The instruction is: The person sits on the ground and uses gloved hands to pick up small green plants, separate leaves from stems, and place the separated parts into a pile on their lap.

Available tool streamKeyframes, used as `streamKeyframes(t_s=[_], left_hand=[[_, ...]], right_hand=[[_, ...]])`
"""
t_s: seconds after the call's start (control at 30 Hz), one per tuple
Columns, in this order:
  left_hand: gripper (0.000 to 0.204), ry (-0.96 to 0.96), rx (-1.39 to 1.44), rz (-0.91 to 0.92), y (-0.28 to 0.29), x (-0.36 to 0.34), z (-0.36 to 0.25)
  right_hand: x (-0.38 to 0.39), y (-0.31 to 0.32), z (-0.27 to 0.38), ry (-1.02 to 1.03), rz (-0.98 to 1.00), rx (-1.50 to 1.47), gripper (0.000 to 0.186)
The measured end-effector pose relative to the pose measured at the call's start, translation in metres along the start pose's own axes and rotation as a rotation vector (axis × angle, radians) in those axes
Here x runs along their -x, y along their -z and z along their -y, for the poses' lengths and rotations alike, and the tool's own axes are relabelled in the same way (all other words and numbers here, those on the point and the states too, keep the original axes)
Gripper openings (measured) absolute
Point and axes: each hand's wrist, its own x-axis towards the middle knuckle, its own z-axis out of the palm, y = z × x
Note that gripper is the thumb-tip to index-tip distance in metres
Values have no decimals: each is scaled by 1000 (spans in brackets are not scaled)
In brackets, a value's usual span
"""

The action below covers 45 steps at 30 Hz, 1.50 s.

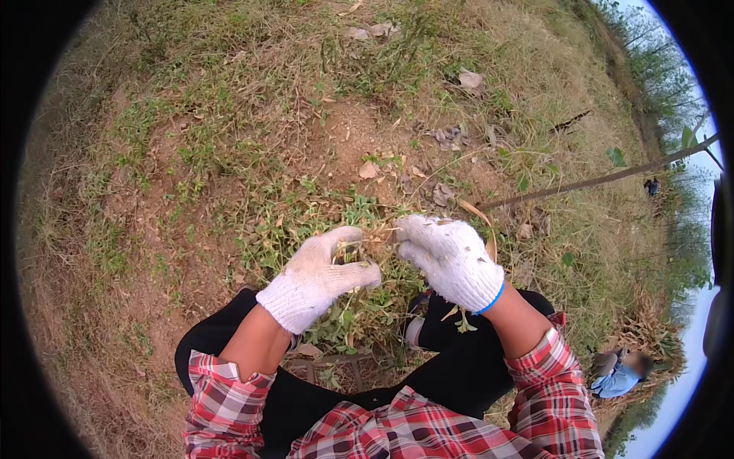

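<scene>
My left hand (321, 274), in a white knit glove, hovers low over the green plants (359, 306) between my knees. Its thumb and forefinger stand apart, with bits of leaf showing in the gap. Facing it, my right hand (453, 256) wears a like glove with a blue cuff edge. Its fingers are curled together, and thin dry plant stems (382, 232) stick out at their tips toward the left hand. Shreds of dry leaf cling to this glove. A leafy sprig (464, 323) hangs below the right wrist.
A thin tree trunk (589, 183) rises to the right, close beyond my right hand. Dry leaves (369, 170) lie on bare reddish soil ahead. Grass spreads all round. At far right a person in blue (619, 375) sits by dry stalks (657, 340). A wooden-looking frame (332, 359) lies beneath me.
</scene>
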Motion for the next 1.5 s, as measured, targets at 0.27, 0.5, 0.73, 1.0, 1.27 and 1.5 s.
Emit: streamKeyframes(t_s=[0.27,0.5,0.73,1.0,1.27,1.5], left_hand=[[61,-14,74,-79,9,8,5],[80,6,87,-232,14,-1,18],[82,-2,183,-259,12,-2,23],[76,-36,119,-341,8,-3,22],[59,-200,-83,-579,30,-11,31],[51,-266,-420,-744,40,-8,31]], right_hand=[[-8,16,-18,-123,-87,274,20],[-11,17,-10,6,-116,133,26],[-11,-13,19,-102,243,-391,38],[-12,-22,23,-215,218,-373,34],[-17,-15,7,-395,106,-329,26],[-17,-15,11,-361,83,-506,41]])
